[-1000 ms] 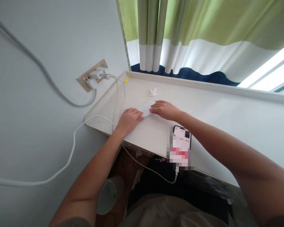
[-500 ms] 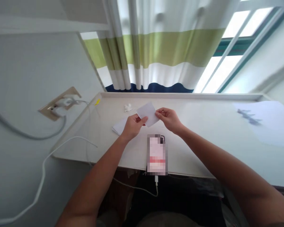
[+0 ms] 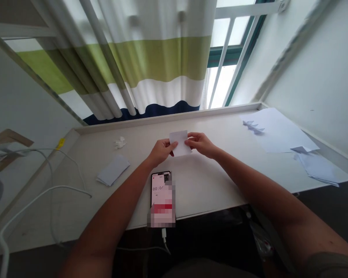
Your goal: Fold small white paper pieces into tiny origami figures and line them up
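Observation:
Between my two hands is a small, roughly square sheet of white paper (image 3: 180, 139), held just above the desk. My left hand (image 3: 161, 151) pinches its left edge, thumb on the near face. At its right edge my right hand (image 3: 201, 144) grips the same paper between thumb and fingers. Nearer to me lies a phone (image 3: 162, 200), its screen lit and partly blurred out, with a white cable plugged into its lower end. Left of my hands rests a small stack of white paper (image 3: 113, 170).
Folded paper shapes (image 3: 253, 127) sit on a large white sheet (image 3: 271, 125) at the right, near another paper stack (image 3: 319, 168). A crumpled white scrap (image 3: 120, 143) lies at the back left. White cables (image 3: 46, 189) loop past the left end of the desk (image 3: 208, 193).
The view has swung to the right, bringing the right-hand paper stack into sight. The held paper has turned from tilted to nearly straight, both hands still on it.

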